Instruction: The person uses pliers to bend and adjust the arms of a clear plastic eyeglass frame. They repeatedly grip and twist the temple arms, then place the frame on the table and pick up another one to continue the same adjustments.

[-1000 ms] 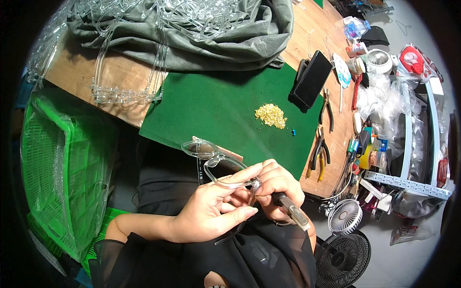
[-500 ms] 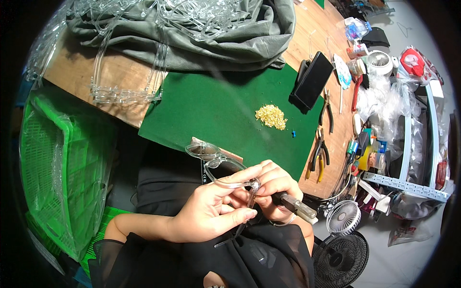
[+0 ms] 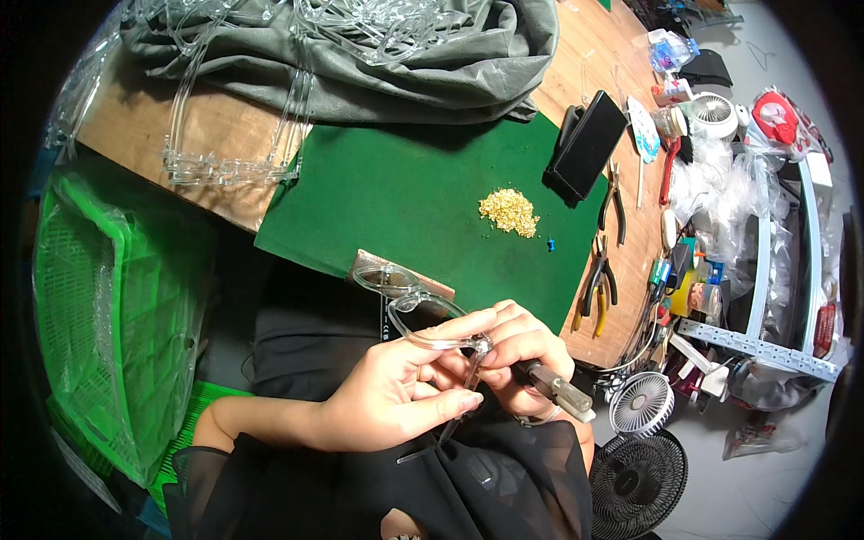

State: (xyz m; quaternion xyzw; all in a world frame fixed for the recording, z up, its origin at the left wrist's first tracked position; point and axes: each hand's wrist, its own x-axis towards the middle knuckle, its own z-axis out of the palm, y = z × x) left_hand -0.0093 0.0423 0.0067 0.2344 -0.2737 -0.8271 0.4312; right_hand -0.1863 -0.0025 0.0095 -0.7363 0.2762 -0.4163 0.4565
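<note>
My left hand is closed around a clear plastic eyeglass frame, thumb and fingers on one temple arm. The lens end points away to the upper left, near a small wooden block at the mat's edge. My right hand pinches at the hinge corner, its fingertips meeting the frame. Tucked in that same hand is a screwdriver-like tool with a clear handle, pointing lower right; its tip is hidden. Beyond lies a heap of tiny gold-coloured parts on the green mat, beside a small blue piece.
Several clear frames are piled on grey cloth; more stand stacked at left. A black box-like device and two pliers lie right. Green crates stand left; fans and a metal rack right.
My hands keep nearly the same hold on the eyeglass frame and the tool. The view has shifted slightly, and the mat's near edge sits a little higher.
</note>
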